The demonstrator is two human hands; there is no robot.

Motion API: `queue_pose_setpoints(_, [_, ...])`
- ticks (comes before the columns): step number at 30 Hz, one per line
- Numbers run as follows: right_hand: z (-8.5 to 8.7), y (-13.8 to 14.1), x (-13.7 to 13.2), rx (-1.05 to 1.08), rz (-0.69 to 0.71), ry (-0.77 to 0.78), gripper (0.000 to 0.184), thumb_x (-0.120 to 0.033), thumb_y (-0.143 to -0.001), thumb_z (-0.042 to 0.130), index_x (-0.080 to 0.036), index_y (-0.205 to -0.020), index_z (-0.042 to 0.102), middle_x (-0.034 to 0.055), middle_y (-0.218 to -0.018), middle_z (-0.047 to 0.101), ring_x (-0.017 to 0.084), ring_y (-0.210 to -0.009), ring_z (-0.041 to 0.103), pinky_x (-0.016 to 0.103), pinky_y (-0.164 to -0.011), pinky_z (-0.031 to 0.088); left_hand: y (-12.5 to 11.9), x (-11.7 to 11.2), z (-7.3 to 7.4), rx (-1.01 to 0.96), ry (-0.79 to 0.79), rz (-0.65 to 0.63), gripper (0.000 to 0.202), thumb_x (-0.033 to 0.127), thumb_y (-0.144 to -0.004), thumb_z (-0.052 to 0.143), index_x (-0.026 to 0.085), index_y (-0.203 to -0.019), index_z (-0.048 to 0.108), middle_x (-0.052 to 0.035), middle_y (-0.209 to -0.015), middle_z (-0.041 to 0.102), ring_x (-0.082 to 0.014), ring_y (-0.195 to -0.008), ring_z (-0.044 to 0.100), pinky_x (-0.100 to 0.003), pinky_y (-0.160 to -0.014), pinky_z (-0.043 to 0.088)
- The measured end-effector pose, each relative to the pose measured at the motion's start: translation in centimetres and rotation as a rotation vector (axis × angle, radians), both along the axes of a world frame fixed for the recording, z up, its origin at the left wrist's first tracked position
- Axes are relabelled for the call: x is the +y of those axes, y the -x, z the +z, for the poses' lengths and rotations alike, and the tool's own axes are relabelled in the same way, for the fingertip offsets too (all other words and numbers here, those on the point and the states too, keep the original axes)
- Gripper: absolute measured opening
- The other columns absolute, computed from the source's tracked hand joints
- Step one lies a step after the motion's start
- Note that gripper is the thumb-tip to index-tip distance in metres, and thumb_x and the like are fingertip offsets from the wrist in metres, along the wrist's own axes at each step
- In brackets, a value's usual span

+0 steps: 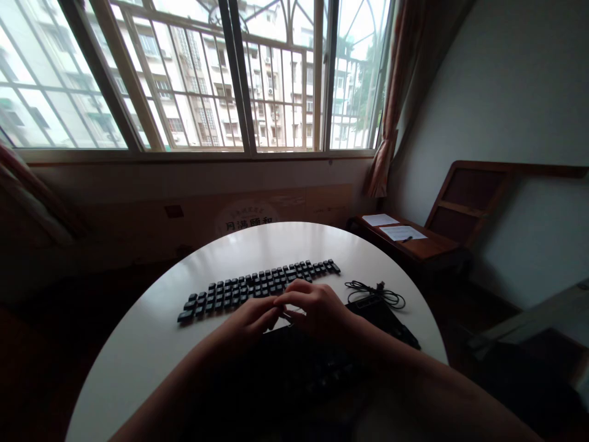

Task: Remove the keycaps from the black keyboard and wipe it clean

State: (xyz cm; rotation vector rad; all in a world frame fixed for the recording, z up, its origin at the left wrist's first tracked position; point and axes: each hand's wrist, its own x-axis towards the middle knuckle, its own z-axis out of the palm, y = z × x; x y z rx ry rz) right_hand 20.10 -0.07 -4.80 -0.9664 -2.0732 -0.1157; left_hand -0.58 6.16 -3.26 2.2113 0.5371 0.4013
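Note:
Rows of loose black keycaps (pixel 257 286) lie laid out on a round white table (pixel 138 356). A black keyboard body (pixel 386 319) sits at the near edge of the table, mostly under my forearms. My left hand (pixel 251 320) and my right hand (pixel 317 307) meet over the keyboard's far edge, just in front of the keycaps. The fingers of both are curled and pinched together around something small that I cannot make out.
A coiled black cable (pixel 375 293) lies on the table right of my hands. A low wooden bench (pixel 414 242) with white paper sheets (pixel 391 226) stands at the right by the wall. A barred window (pixel 230 73) and a curtain (pixel 396 98) fill the back.

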Motion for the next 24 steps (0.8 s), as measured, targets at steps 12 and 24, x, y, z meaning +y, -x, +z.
queue_pose_setpoints(12, [-0.33, 0.31, 0.06, -0.007, -0.022, 0.036, 0.02, -0.027, -0.093, 0.062, -0.025, -0.111, 0.069, 0.0039, -0.104, 0.07, 0.017, -0.081, 0.069, 0.025, -0.066, 0.052, -0.03, 0.12, 0.03, 0.017, -0.051, 0.002, 0.047, 0.053, -0.099, 0.038, 0.015, -0.1, 0.066, -0.0016, -0.076, 0.06, -0.0138, -0.069, 0.05, -0.023, -0.063, 0.044])
queue_pose_setpoints(24, [0.18, 0.28, -0.31, 0.0, 0.0, 0.072, 0.016, -0.027, -0.095, 0.061, -0.022, -0.108, 0.068, 0.0049, -0.103, 0.068, 0.016, -0.083, 0.068, 0.025, -0.07, 0.052, -0.02, 0.08, 0.16, 0.027, -0.043, -0.007, 0.044, 0.051, -0.099, 0.041, 0.016, -0.1, 0.067, -0.0017, -0.076, 0.062, -0.0146, -0.071, 0.053, -0.024, -0.068, 0.047])
